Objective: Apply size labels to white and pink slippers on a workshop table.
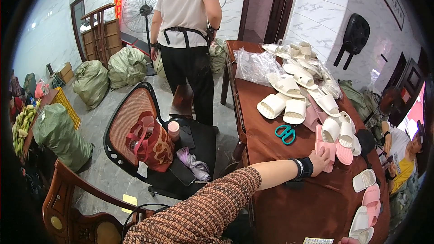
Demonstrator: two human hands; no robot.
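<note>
My left hand (319, 161) reaches across the brown-covered table, a dark band on its wrist. Its fingers bend over a pink slipper (323, 143) and grip its near part. Against that slipper lies another pink slipper (344, 154), partly under white slippers (331, 129). Only a sliver of my right hand (348, 241) shows at the bottom edge, its fingers mostly cut off. Close to it are a white slipper (360, 224) and a small pale sheet (318, 241) with rows of marks. Teal-handled scissors (285, 134) lie left of the pink slippers.
More white slippers (296, 81) and clear plastic bags (257, 66) cover the table's far end. An office chair (134, 108) holds a red tote bag (153, 149) and a pink bottle (173, 130). One person (187, 13) stands beyond; another (402, 153) is at the right. Green sacks (61, 133) stand left.
</note>
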